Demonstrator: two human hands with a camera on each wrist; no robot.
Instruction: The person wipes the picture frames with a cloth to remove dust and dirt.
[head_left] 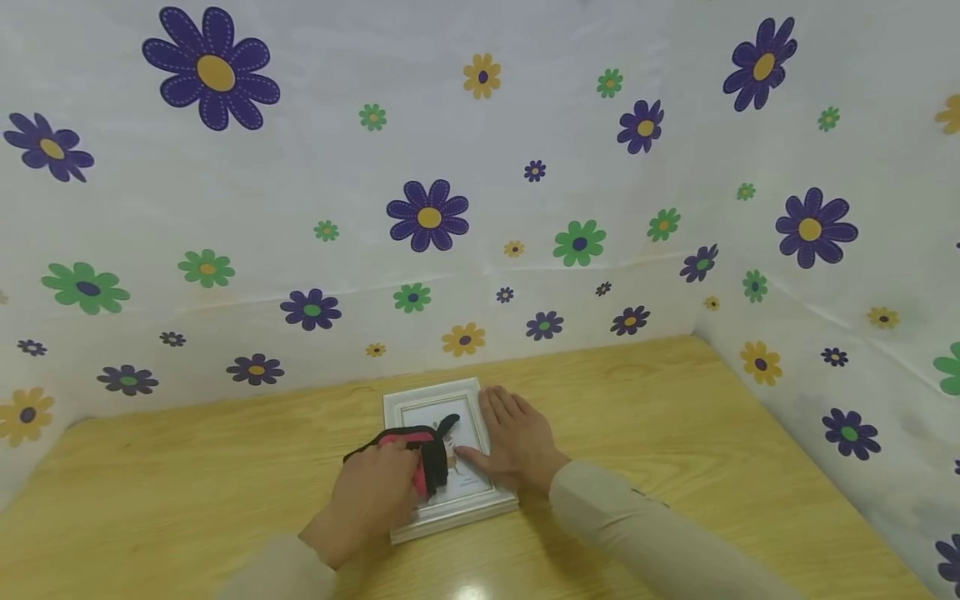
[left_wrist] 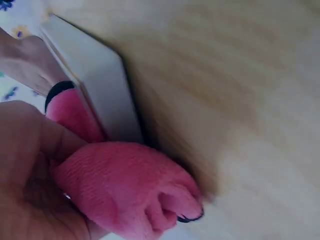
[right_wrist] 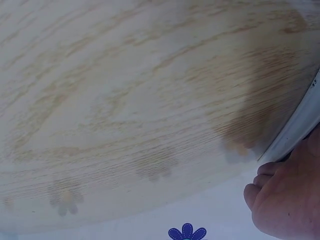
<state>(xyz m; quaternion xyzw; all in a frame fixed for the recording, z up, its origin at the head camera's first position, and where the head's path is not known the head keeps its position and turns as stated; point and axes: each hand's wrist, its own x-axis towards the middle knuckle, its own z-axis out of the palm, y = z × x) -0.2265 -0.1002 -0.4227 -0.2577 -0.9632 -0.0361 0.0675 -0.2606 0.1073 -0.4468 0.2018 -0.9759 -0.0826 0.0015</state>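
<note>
A white picture frame [head_left: 432,397] lies flat on the wooden table [head_left: 645,408]. My left hand [head_left: 372,493] grips a pink cloth with black trim [head_left: 416,454] and holds it on the frame's glass. In the left wrist view the bunched pink cloth [left_wrist: 125,190] sits in my palm against the frame's white edge [left_wrist: 100,85]. My right hand [head_left: 516,435] lies flat with straight fingers on the frame's right side, thumb on the glass. The right wrist view shows a piece of the frame's edge [right_wrist: 300,125] and part of that hand [right_wrist: 287,200].
White sheets printed with purple, green and yellow flowers [head_left: 427,215] wall the table at the back and on both sides. Bare wood stretches left and right of the frame.
</note>
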